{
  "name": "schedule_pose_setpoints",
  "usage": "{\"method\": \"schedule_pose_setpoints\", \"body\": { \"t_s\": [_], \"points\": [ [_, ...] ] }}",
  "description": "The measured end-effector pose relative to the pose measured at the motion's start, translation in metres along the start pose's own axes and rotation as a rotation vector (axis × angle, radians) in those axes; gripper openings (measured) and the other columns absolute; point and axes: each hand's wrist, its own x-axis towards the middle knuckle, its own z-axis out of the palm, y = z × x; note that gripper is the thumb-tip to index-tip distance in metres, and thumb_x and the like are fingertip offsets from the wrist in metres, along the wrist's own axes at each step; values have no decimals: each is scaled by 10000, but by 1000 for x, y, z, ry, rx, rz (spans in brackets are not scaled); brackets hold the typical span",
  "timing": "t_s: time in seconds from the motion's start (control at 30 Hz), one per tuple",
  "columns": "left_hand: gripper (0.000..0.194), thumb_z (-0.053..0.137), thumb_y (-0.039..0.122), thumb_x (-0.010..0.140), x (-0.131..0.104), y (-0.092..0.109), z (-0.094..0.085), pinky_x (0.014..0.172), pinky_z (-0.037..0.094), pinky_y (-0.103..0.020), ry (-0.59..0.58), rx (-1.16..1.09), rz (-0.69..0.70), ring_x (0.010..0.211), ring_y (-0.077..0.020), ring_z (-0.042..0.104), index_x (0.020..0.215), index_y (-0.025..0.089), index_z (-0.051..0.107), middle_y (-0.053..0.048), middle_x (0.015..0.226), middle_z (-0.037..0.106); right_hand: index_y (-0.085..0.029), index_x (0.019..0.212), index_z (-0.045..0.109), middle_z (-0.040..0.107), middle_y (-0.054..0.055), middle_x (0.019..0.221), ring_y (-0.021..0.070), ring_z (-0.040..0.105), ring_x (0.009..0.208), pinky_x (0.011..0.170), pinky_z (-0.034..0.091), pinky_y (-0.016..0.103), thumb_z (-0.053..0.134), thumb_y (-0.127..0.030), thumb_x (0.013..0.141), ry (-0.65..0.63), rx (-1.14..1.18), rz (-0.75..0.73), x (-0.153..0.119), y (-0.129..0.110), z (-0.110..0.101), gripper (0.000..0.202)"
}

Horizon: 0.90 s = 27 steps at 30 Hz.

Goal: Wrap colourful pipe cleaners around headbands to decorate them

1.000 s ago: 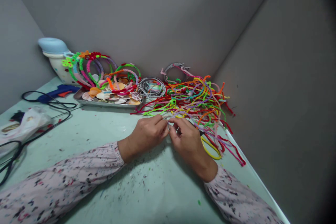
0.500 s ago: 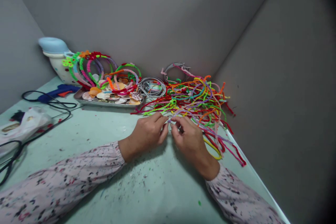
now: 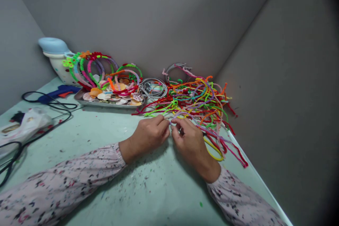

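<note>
Between my two hands is a small length of purple pipe cleaner, mostly covered by the fingertips. My left hand is closed in a pinch on its end. From the other side, my right hand pinches it with thumb and forefinger, the remaining fingers curled. Just beyond the hands spreads a tangled pile of coloured pipe cleaners. Scissors with a yellow handle lie partly hidden beside my right wrist.
A metal tray of seashells carries several wrapped headbands. Coiled grey wire sits right of it. At left are a blue glue gun, a black cord, a plastic bag and a blue-lidded container.
My left fingers have closed tighter and tilted slightly around the purple pipe cleaner. My right hand has shifted a little to the left. Everything else stays put.
</note>
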Motion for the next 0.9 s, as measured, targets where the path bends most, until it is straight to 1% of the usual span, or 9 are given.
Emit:
{"method": "schedule_pose_setpoints", "body": {
  "t_s": [0.1,0.17,0.33,0.47,0.63,0.9],
  "points": [
    [163,496,197,844,0,0,0,498,379,-242,6,-8,-2,572,-127,537,796,156,646,-31,691,594,-153,1024,614,651,79,906,207,595,850,764,473,330,498,-145,837,-3,3,6,0,0,0,220],
    [161,499,201,843,1,0,0,504,383,-238,4,-53,-29,577,-126,537,799,156,647,-30,697,598,-149,1021,615,652,80,916,208,596,860,777,473,334,499,-144,836,-3,6,4,0,0,0,218],
    [131,517,172,825,4,1,0,593,436,-235,-28,-340,-206,670,-129,566,848,156,646,-31,752,619,-159,1017,614,653,80,919,205,595,855,767,478,333,497,-159,841,2,2,2,0,1,-1,212],
    [135,493,156,833,6,2,-1,613,438,-244,-49,-472,-277,680,-131,554,834,158,629,-25,749,607,-157,1020,612,649,85,921,201,597,837,748,481,325,489,-159,843,0,-12,3,0,1,-2,216],
    [162,466,185,867,8,2,-3,630,435,-259,-89,-503,-323,672,-131,533,803,157,613,-15,720,580,-162,1008,614,649,76,900,194,600,807,709,479,308,489,-156,842,5,-9,-3,0,1,-1,207],
    [99,493,165,837,8,4,-5,586,400,-244,-102,-494,-330,681,-132,513,800,157,585,-14,742,567,-162,1015,613,650,79,913,199,604,826,730,482,313,491,-154,838,-2,-1,-11,0,1,-1,216]
  ]
}}
